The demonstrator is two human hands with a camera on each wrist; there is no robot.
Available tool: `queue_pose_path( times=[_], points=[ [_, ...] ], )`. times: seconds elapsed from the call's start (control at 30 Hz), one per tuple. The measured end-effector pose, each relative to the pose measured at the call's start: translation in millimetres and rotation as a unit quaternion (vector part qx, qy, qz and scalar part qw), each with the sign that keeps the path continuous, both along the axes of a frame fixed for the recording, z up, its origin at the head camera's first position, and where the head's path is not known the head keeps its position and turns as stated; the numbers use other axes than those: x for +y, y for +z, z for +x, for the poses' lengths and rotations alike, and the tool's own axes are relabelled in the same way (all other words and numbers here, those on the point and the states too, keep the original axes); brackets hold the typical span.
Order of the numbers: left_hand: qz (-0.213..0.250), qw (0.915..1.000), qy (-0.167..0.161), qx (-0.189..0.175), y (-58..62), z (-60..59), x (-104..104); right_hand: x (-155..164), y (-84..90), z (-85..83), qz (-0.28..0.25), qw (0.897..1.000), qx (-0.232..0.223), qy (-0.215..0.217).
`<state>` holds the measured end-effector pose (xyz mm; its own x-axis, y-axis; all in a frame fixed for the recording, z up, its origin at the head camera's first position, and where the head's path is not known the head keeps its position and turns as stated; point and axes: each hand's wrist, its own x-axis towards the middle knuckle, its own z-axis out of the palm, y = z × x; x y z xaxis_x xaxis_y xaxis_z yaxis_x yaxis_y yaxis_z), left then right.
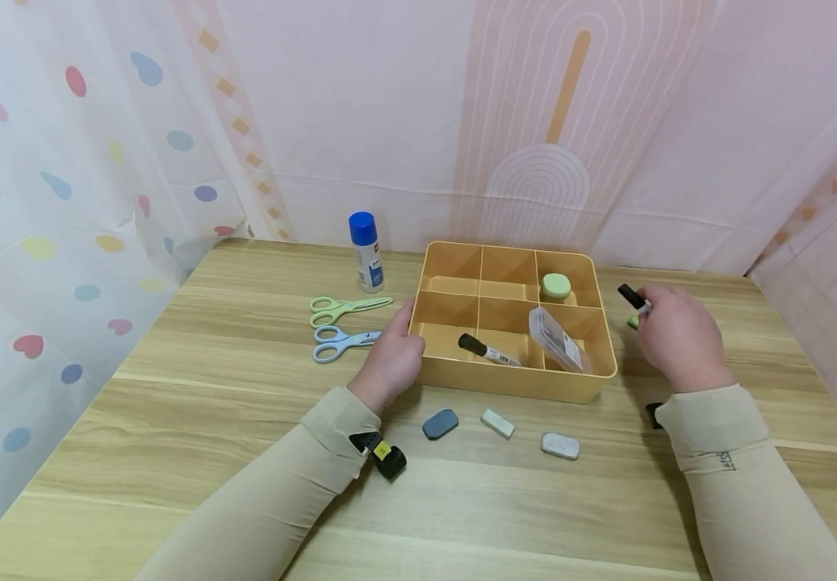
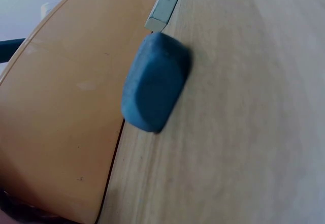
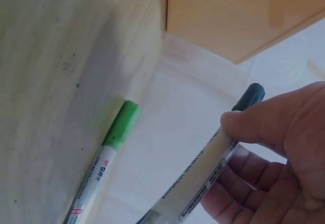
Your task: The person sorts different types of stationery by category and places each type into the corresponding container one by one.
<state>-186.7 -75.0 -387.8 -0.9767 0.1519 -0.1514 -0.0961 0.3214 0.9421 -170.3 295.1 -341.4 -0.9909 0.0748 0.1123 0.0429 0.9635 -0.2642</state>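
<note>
An orange storage box (image 1: 520, 386) with several compartments stands on the table. My left hand (image 1: 389, 361) holds it at its front left corner; in the left wrist view that hand is almost wholly out of sight. To the box's right, my right hand (image 1: 683, 335) pinches a black-capped marker (image 3: 203, 170) between thumb and fingers, raised off the table. A green-capped marker (image 3: 104, 165) lies below it. Inside the box are another black-capped marker (image 1: 491, 352), a clear plastic case (image 1: 559, 340) leaning at a tilt, and a pale green round-cornered item (image 1: 555, 286).
In front of the box lie a dark blue eraser-like block (image 1: 441, 424), a pale bar (image 1: 498, 424) and a whitish block (image 1: 560, 445). Left of it are green scissors (image 1: 345, 307), blue scissors (image 1: 341, 343) and a blue-capped glue stick (image 1: 369, 258). Curtains hang behind the table.
</note>
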Motion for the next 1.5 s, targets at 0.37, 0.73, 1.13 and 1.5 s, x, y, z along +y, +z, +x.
queue_pose_path(
  times=[0.37,0.73,1.13,1.5],
  points=[
    [-0.009,1.0,0.002,-0.002,0.9,0.9,0.3,-8.6,2.2,2.4,-0.027,0.996,0.091,-0.001],
    [-0.011,0.9999,0.003,-0.003,0.5,0.0,1.0,-21.4,8.9,7.4,-0.06,0.979,0.194,0.013],
    [-0.013,0.9999,0.002,-0.005,1.7,0.8,0.9,-37.9,15.8,11.5,-0.076,0.954,0.285,0.047],
    [-0.012,0.9999,0.003,-0.008,2.0,1.2,1.0,-56.9,23.4,19.1,-0.081,0.927,0.354,0.094]
  ],
)
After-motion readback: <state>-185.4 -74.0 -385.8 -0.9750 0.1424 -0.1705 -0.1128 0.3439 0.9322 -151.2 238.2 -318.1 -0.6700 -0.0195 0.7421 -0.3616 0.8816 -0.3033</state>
